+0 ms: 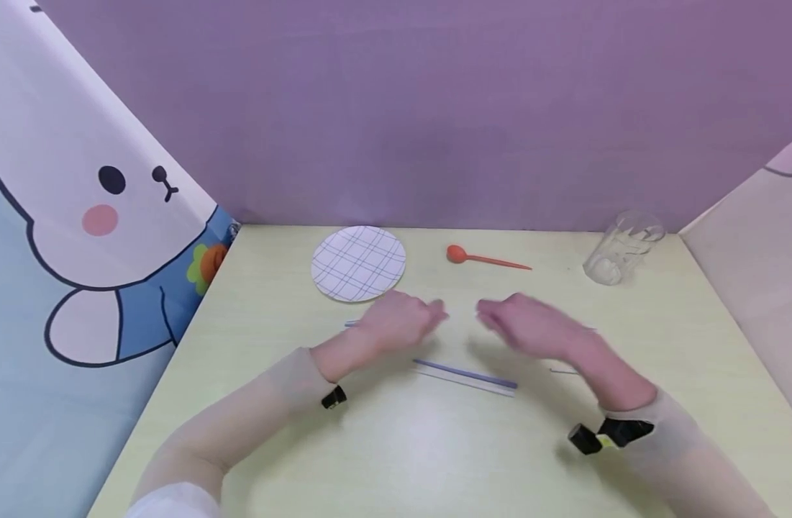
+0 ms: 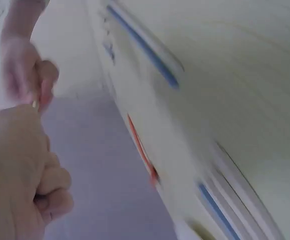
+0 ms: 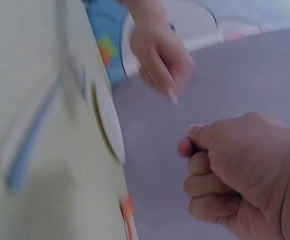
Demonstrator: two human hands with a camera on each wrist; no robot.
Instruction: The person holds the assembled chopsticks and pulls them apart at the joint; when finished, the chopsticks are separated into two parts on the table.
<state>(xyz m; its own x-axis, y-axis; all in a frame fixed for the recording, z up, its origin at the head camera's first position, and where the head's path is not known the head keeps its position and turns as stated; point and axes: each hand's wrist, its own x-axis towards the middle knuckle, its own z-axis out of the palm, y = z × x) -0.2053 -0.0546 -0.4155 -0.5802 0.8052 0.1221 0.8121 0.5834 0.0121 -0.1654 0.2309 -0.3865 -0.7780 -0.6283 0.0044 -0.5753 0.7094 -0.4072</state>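
My left hand (image 1: 398,320) and right hand (image 1: 531,324) are raised over the table, fingertips facing each other across a small gap. The right wrist view shows my right hand (image 3: 250,160) with its fingers curled and thumb against the index finger, nothing visible in between. There the left hand (image 3: 160,55) is curled too, blurred, with a pale tip at its fingers. On the table below and between them lie a thin blue stick (image 1: 467,373) and a white stick (image 1: 463,383), side by side. More blue and white sticks (image 2: 217,210) lie beneath my left hand.
Behind my left hand is a round white plate (image 1: 359,263) with blue checks. An orange spoon (image 1: 456,253) lies at the back middle, and a clear glass (image 1: 622,248) is at the back right. A purple wall (image 1: 421,115) closes off the table's far edge.
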